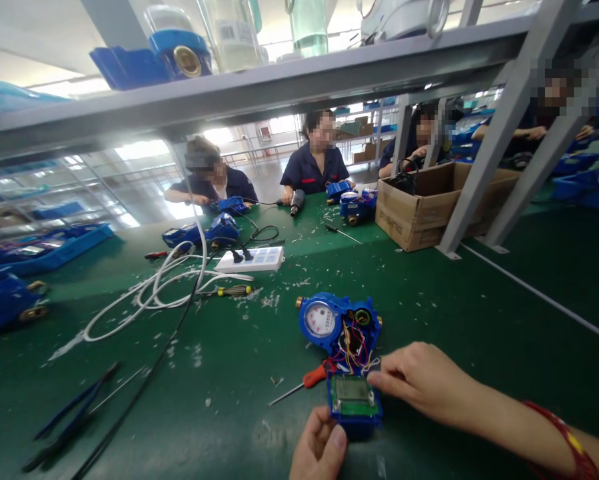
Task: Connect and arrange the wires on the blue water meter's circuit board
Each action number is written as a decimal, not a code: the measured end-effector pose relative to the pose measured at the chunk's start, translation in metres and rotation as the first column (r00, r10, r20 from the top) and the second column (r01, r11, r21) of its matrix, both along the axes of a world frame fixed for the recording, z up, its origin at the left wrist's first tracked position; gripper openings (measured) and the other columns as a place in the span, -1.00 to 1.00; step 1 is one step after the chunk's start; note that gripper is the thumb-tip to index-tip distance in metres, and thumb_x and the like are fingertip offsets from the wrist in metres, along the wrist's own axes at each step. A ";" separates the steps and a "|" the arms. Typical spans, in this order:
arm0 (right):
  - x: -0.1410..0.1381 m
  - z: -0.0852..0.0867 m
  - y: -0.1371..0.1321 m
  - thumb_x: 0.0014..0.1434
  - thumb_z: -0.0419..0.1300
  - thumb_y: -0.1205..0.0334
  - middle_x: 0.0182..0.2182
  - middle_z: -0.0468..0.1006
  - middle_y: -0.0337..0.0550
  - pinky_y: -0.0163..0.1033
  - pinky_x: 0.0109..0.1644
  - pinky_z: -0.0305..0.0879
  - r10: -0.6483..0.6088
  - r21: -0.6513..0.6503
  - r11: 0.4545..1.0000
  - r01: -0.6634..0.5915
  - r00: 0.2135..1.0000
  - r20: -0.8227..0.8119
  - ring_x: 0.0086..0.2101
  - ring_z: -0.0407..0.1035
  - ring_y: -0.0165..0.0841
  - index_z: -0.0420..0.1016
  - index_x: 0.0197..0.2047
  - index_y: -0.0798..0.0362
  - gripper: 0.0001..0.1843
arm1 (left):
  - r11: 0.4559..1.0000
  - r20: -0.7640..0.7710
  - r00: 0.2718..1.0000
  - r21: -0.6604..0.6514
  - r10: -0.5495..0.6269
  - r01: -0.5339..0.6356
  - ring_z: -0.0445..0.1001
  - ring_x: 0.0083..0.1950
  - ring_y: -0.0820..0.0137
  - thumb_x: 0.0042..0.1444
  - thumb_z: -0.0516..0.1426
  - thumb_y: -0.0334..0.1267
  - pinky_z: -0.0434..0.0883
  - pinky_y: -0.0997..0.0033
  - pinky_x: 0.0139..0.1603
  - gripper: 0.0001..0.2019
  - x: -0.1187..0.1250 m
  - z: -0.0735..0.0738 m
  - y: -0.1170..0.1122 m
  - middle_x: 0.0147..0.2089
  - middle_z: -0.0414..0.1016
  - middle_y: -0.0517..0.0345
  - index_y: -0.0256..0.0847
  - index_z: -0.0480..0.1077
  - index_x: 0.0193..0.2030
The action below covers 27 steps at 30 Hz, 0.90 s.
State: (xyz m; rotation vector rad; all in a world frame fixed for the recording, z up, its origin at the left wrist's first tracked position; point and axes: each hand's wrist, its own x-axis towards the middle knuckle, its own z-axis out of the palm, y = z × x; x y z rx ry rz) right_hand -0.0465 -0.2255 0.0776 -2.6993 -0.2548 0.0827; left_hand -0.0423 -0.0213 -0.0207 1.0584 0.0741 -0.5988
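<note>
My left hand (320,445) grips the near left corner of a blue plastic housing, thumb on its front. A green circuit board (353,396) with a grey display lies in that housing. At the board's upper right edge my right hand (419,380) is closed in a pinch, beside a white wire loop; what its fingertips hold is hidden. Thin coloured wires (350,337) run from the board into the open body of a blue water meter (319,320) with a round white dial. A screwdriver with a red and black handle (315,375) lies left of the housing.
Blue-handled pliers (76,417) and a black cable lie at left. Farther back are a white power strip (252,259), a yellow-black screwdriver (234,291), several meters and a cardboard box (414,213). A grey shelf (259,87) crosses above; several people sit opposite.
</note>
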 end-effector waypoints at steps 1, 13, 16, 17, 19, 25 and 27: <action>-0.008 -0.009 0.002 0.21 -0.02 -0.10 -0.65 0.46 -0.25 -0.33 -0.57 -0.04 -0.015 0.057 0.998 0.021 0.994 -0.112 -0.63 0.29 -0.39 0.44 -0.54 0.03 -0.52 | 0.999 0.025 0.999 0.017 -0.028 0.028 0.39 -0.30 0.38 -0.21 0.26 0.07 0.26 0.44 -0.20 -0.56 0.002 0.000 -0.002 -0.36 0.45 0.07 -0.27 0.35 -0.35; -0.028 -0.056 0.038 0.08 0.24 0.15 -0.08 0.47 -0.07 -0.12 0.07 0.21 -0.015 0.896 0.252 0.365 0.927 -0.374 -0.08 0.35 -0.22 0.28 0.02 0.08 -0.55 | 0.934 0.222 0.925 0.257 -0.308 0.249 0.31 -0.26 0.33 -0.05 0.14 -0.01 0.22 0.40 -0.16 -0.69 0.021 0.014 0.004 -0.37 0.41 0.09 -0.27 0.35 -0.45; -0.028 -0.057 0.035 0.08 0.25 0.19 -0.05 0.46 -0.07 -0.12 0.08 0.22 0.013 0.911 0.220 0.349 0.933 -0.361 -0.05 0.34 -0.23 0.27 0.01 0.07 -0.56 | 0.949 0.157 0.952 0.221 -0.263 0.225 0.34 -0.16 0.28 0.07 0.03 0.01 0.26 0.32 -0.11 -0.65 0.034 0.025 0.005 -0.21 0.42 0.02 -0.26 0.39 -0.24; -0.028 -0.057 0.034 0.07 0.26 0.19 -0.03 0.44 -0.06 -0.11 0.09 0.22 0.020 0.913 0.219 0.344 0.934 -0.357 -0.04 0.33 -0.22 0.26 0.01 0.07 -0.55 | 0.959 0.126 0.964 0.193 -0.235 0.208 0.36 -0.14 0.27 0.11 -0.01 0.01 0.27 0.30 -0.11 -0.62 0.040 0.028 0.005 -0.17 0.41 -0.01 -0.26 0.37 -0.16; -0.027 -0.058 0.031 0.05 0.28 0.20 0.01 0.41 -0.03 -0.10 0.12 0.19 0.019 0.911 0.234 0.340 0.935 -0.354 0.00 0.29 -0.21 0.23 0.05 0.08 -0.49 | 0.971 0.081 0.976 0.148 -0.203 0.189 0.37 -0.10 0.27 0.15 -0.05 -0.01 0.28 0.28 -0.07 -0.59 0.052 0.033 0.003 -0.09 0.40 -0.07 -0.27 0.30 -0.03; -0.021 -0.062 0.033 0.05 0.28 0.21 0.08 0.33 0.01 -0.13 0.16 0.13 -0.066 0.880 0.311 0.359 0.932 -0.356 0.04 0.24 -0.27 0.13 0.11 0.09 -0.39 | 0.988 0.027 0.988 -0.011 -0.153 0.153 0.31 0.08 0.30 0.17 0.01 -0.12 0.19 0.33 0.11 -0.65 0.067 0.031 -0.013 0.08 0.33 -0.03 -0.23 0.25 0.05; -0.018 -0.061 0.035 0.05 0.28 0.20 0.04 0.36 0.01 -0.13 0.14 0.16 -0.105 0.868 0.325 0.375 0.927 -0.361 0.02 0.27 -0.27 0.15 0.10 0.09 -0.42 | 0.981 0.022 0.986 -0.098 -0.165 0.167 0.28 0.11 0.30 0.19 -0.01 -0.15 0.19 0.31 0.12 -0.66 0.065 0.030 -0.020 0.11 0.31 -0.02 -0.21 0.23 0.07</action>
